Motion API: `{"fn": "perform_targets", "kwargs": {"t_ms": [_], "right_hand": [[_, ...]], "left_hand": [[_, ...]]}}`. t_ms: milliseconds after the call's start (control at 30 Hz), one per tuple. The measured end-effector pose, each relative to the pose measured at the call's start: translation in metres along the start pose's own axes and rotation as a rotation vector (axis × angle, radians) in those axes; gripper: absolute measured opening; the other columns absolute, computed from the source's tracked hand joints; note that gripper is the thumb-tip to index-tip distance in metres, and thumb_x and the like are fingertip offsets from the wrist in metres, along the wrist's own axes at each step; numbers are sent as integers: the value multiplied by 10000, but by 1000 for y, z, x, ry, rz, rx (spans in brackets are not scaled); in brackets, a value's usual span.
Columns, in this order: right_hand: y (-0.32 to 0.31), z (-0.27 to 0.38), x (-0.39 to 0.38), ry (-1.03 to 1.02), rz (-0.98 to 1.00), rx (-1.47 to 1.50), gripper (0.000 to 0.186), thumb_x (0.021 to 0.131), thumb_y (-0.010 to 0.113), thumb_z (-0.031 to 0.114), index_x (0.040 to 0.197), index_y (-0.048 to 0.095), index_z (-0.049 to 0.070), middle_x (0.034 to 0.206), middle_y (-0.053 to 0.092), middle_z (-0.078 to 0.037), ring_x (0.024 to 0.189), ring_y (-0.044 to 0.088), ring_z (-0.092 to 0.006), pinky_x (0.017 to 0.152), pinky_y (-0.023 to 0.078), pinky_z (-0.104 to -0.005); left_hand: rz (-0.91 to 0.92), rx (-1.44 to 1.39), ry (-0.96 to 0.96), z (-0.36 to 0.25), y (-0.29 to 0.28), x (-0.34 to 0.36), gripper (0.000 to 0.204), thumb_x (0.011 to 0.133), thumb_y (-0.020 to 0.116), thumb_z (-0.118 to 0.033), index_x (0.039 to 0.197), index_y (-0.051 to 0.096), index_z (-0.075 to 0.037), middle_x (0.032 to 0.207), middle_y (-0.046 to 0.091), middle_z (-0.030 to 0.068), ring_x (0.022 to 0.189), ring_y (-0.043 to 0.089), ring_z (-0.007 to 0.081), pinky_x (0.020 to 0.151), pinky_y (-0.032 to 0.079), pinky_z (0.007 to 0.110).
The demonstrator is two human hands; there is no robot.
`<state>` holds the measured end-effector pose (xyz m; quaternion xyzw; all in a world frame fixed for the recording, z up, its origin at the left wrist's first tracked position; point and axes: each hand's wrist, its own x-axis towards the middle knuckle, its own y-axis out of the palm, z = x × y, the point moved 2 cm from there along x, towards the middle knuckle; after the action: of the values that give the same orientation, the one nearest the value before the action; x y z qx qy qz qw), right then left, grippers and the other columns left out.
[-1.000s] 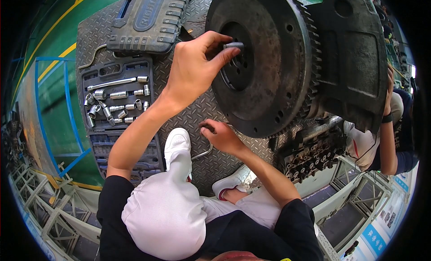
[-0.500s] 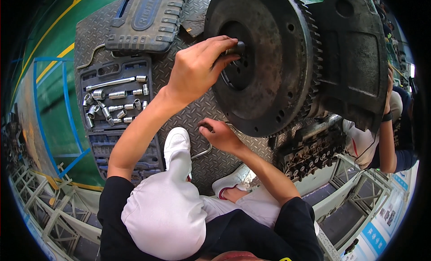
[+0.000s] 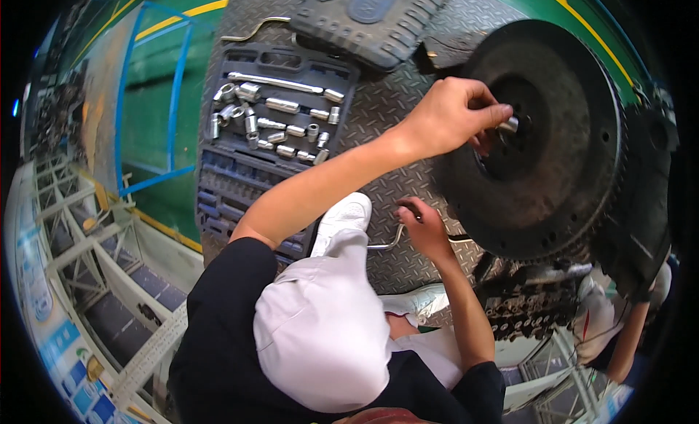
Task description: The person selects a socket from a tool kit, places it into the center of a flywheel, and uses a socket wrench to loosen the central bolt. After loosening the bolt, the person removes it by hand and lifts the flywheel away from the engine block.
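My left hand [image 3: 459, 118] pinches a small silver cylinder, apparently a socket [image 3: 511, 124], between thumb and fingers at the bolt holes in the centre of the large dark toothed flywheel [image 3: 553, 169]. My right hand [image 3: 422, 224] is low beside the flywheel's lower left edge, its fingers curled; what they hold, if anything, is hidden. A bent metal bar [image 3: 389, 242] lies on the tread plate close to it. An open dark socket case [image 3: 240, 180], its upper tray full of silver sockets, lies left of my hands.
A closed dark case [image 3: 349, 30] rests at the back of the tread-plate top [image 3: 386, 96]. An engine part with rows of valves [image 3: 520, 315] sits lower right. A co-worker's arm [image 3: 630, 336] is at the right rim. Metal framework [image 3: 87, 249] runs along the left.
The view has swung, shifting the scene rightward in the picture. My left hand stays at the flywheel hub, its grasped silver piece more visible; the co-worker's arm appears lower.
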<state>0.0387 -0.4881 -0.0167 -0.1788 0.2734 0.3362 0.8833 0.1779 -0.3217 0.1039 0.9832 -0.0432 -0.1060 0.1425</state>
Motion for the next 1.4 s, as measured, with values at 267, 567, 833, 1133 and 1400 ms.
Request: {"fn": "perform_targets", "kwargs": {"t_ms": [267,567,833,1133,1400], "right_hand": [[-25,-15,4,18,-23,74,240,992,543,178,1156,610,16,995,712,-92,933,659,-157,823,492,-277],[-26,-22,19,75,17,115,232,995,540,169,1175,576,25,972,661,-68,922,619,-144,853,483,-284],[-30,-30,7,4,-126,176,217,995,521,152,1157,590,24,980,697,-89,893,642,-150,835,493,-282],[-27,-17,4,45,-82,128,229,992,538,167,1154,590,14,1001,691,-104,974,660,-170,878,491,-294],[-4,69,-20,-64,45,435,340,1004,552,227,1261,548,4,1051,638,-93,864,623,-138,782,503,-282]], "left_hand": [[-549,429,-180,80,-143,-114,362,851,757,-274,1052,665,12,893,714,140,793,689,139,703,534,292],[-552,1390,-38,83,-219,-128,226,794,734,-141,994,672,-56,1043,638,99,1071,538,329,940,433,424],[-65,1469,170,99,-227,-78,376,828,717,-119,1189,621,-78,1083,612,69,1057,541,288,932,458,399],[-238,1092,271,61,-170,-75,340,797,760,-69,1100,620,-6,1023,677,124,952,669,282,824,521,351],[-92,670,587,-3,-64,-92,327,707,782,71,946,589,-39,1018,659,125,912,679,254,772,548,334]]}}
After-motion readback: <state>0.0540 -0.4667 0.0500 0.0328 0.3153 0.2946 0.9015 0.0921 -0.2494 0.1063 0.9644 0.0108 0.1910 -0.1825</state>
